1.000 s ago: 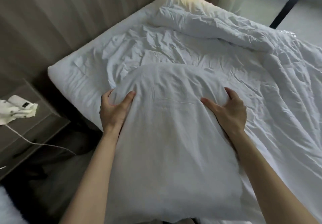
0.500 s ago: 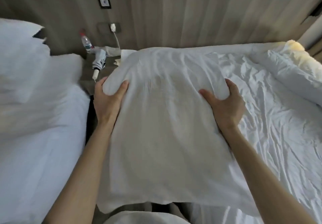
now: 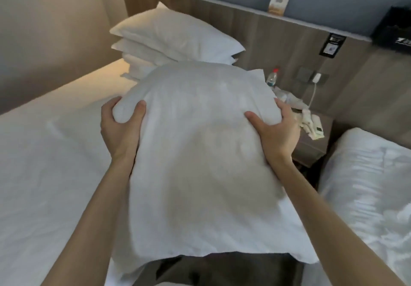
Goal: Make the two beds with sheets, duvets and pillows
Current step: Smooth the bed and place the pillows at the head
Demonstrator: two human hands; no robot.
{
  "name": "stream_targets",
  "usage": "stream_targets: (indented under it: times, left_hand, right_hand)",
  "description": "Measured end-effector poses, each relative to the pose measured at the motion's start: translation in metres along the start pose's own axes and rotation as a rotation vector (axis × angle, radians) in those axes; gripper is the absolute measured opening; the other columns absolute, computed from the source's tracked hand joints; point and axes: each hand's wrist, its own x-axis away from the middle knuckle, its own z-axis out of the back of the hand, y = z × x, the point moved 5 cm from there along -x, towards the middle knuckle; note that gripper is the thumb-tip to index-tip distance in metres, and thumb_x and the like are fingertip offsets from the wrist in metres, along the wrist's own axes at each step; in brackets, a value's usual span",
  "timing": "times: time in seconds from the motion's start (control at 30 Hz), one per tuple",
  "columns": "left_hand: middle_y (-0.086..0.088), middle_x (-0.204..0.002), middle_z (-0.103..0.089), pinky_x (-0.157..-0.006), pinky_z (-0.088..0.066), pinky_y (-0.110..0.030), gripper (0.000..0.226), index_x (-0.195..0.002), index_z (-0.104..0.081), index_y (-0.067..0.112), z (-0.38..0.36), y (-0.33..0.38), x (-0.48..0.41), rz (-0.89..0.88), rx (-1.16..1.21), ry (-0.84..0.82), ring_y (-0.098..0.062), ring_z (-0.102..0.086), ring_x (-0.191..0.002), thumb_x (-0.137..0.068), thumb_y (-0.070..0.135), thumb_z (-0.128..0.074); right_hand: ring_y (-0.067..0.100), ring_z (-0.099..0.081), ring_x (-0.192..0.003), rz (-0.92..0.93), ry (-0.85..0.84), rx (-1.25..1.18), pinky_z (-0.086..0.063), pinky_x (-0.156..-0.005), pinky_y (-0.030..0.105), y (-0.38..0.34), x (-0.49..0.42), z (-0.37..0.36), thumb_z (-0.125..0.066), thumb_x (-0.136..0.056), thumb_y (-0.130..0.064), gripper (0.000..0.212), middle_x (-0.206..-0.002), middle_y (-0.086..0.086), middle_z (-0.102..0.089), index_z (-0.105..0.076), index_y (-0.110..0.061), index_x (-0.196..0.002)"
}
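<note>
Pillow [image 3: 200, 152] carried upright over near edge of left bed [image 3: 44, 174], short of stacked pillows [image 3: 173, 38] at far headboard. Left hand [image 3: 121, 127] and right hand [image 3: 275, 130] clamped on upper corners, thumbs forward, keeping filling spread and case taut for placement.

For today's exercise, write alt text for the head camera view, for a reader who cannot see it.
Both hands, left hand and right hand, hold a white pillow above a smooth white bed. A pillow stack sits by the wooden headboard; a nightstand stands to the right.
</note>
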Motion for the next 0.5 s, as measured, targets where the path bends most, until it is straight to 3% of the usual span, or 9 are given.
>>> stream_targets:
  times: [0.07, 0.17, 0.27, 0.33, 0.4, 0.5]
  left_hand:
    - [0.018, -0.112, -0.059, -0.079, -0.040, -0.004, 0.052, -0.122, -0.055, 0.029, 0.041, -0.010, -0.047, -0.006, -0.019, 0.094, -0.004, -0.055, -0.103, -0.077, 0.046, -0.074]
    - [0.011, -0.123, -0.058, -0.093, -0.042, -0.025, 0.055, -0.129, -0.049, 0.034, 0.093, -0.036, -0.113, 0.058, -0.193, 0.112, -0.014, -0.054, -0.113, -0.081, 0.054, -0.066]
    - [-0.006, -0.149, -0.043, -0.106, -0.035, -0.039, 0.080, -0.149, -0.032, 0.025, 0.121, -0.083, -0.164, 0.281, -0.527, -0.175, -0.028, -0.042, -0.134, -0.084, 0.065, -0.057]
    - [-0.008, -0.158, -0.028, -0.110, -0.030, -0.038, 0.083, -0.154, -0.023, 0.027, 0.126, -0.105, -0.179, 0.353, -0.662, -0.354, -0.027, -0.027, -0.144, -0.087, 0.063, -0.056]
    - [-0.006, -0.161, -0.019, -0.114, -0.024, -0.038, 0.079, -0.154, -0.019, 0.036, 0.119, -0.114, -0.185, 0.302, -0.685, -0.425, -0.022, -0.016, -0.148, -0.088, 0.060, -0.056]
    - [-0.004, -0.161, -0.021, -0.119, -0.018, -0.045, 0.070, -0.152, -0.025, 0.035, 0.096, -0.116, -0.181, 0.182, -0.750, -0.411, -0.017, -0.018, -0.148, -0.091, 0.057, -0.053]
  right_hand:
    - [0.007, -0.053, -0.110, 0.031, -0.067, -0.034, -0.037, -0.088, 0.022, -0.029, -0.003, -0.068, -0.079, -0.068, -0.056, 0.073, -0.119, -0.015, -0.061, -0.054, -0.029, -0.132]
    - [0.011, -0.053, -0.114, 0.091, -0.213, 0.004, -0.034, -0.084, 0.019, -0.059, -0.003, -0.167, -0.076, -0.073, -0.056, 0.068, -0.128, -0.011, -0.057, -0.053, -0.029, -0.131]
    - [0.022, -0.048, -0.119, 0.154, -0.485, 0.240, -0.041, -0.093, 0.032, -0.063, -0.002, -0.257, -0.072, -0.078, -0.054, 0.067, -0.131, 0.001, -0.043, -0.050, -0.026, -0.134]
    - [0.028, -0.036, -0.126, 0.218, -0.634, 0.447, -0.035, -0.100, 0.041, -0.063, 0.006, -0.298, -0.068, -0.083, -0.053, 0.067, -0.139, 0.006, -0.037, -0.044, -0.027, -0.140]
    - [0.029, -0.031, -0.129, 0.284, -0.680, 0.506, -0.032, -0.101, 0.042, -0.065, 0.015, -0.321, -0.064, -0.088, -0.049, 0.060, -0.144, 0.004, -0.034, -0.044, -0.030, -0.141]
    - [0.027, -0.029, -0.132, 0.333, -0.681, 0.473, -0.031, -0.103, 0.044, -0.068, 0.018, -0.329, -0.063, -0.090, -0.042, 0.056, -0.149, 0.001, -0.034, -0.045, -0.030, -0.142]
